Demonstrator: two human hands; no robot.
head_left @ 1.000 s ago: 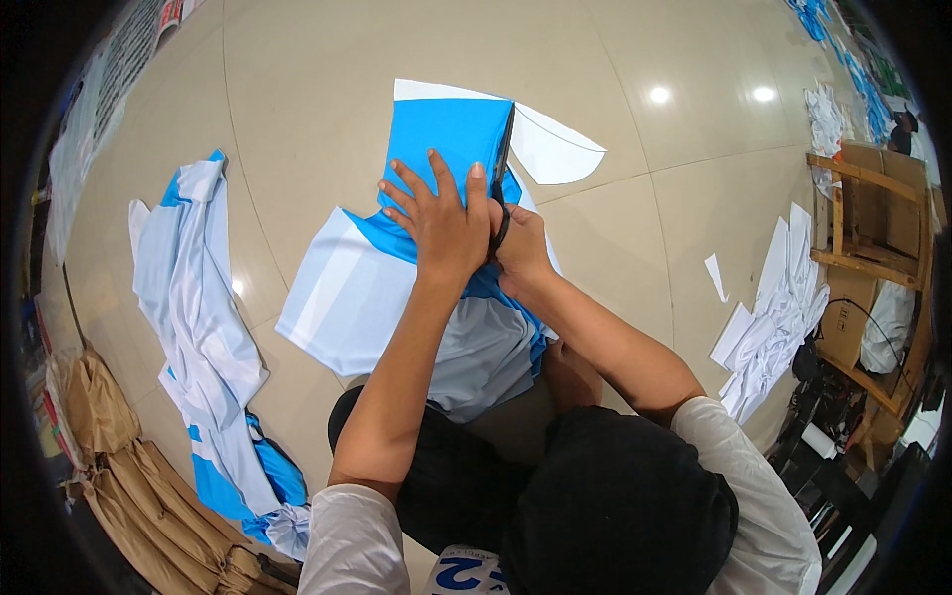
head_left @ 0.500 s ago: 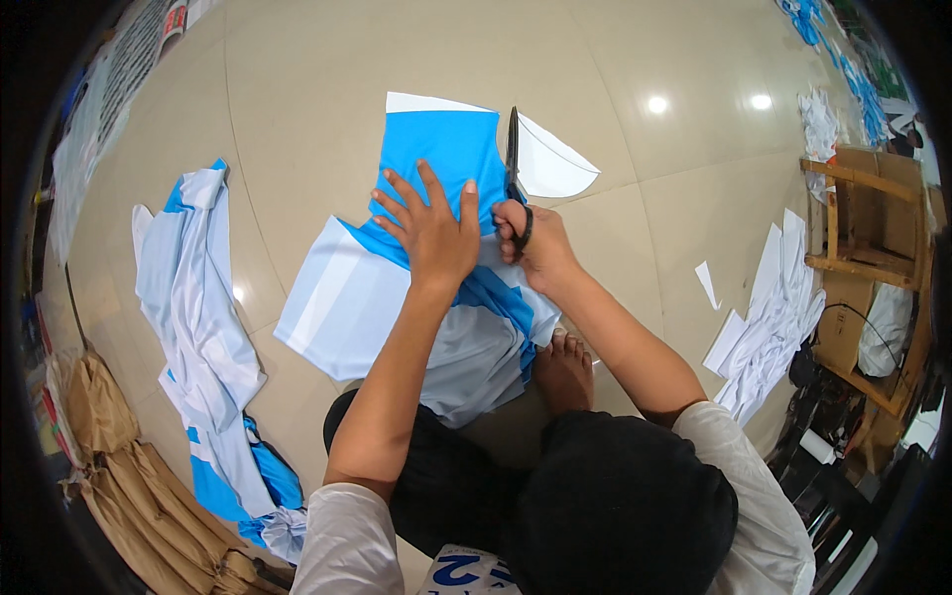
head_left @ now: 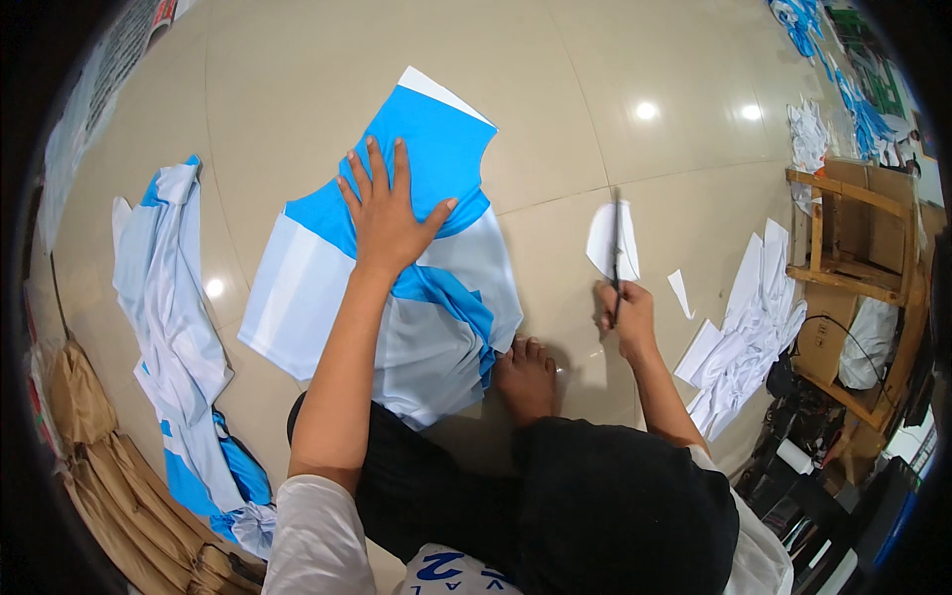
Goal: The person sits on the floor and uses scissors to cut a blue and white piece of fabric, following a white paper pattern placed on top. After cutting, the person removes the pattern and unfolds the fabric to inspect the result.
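Note:
My left hand lies flat with spread fingers on a blue and pale-blue garment piece spread on the floor. Its upper end shows a white edge, and its right side has a curved cut. Lower down, the cloth gathers in folds by my bare foot. Out to the right, my right hand grips black scissors by the handles, blades pointing away from me. Under the blades is a white curved offcut; whether they touch it, I cannot tell.
A long heap of white and blue cloth lies on the left, beside brown fabric. On the right are a small white scrap, a pile of white pieces and a wooden frame with cardboard.
My right hand has carried the scissors away from the garment's edge, off to the right. The white offcut has shifted right too. The garment has turned and moved left under my left hand.

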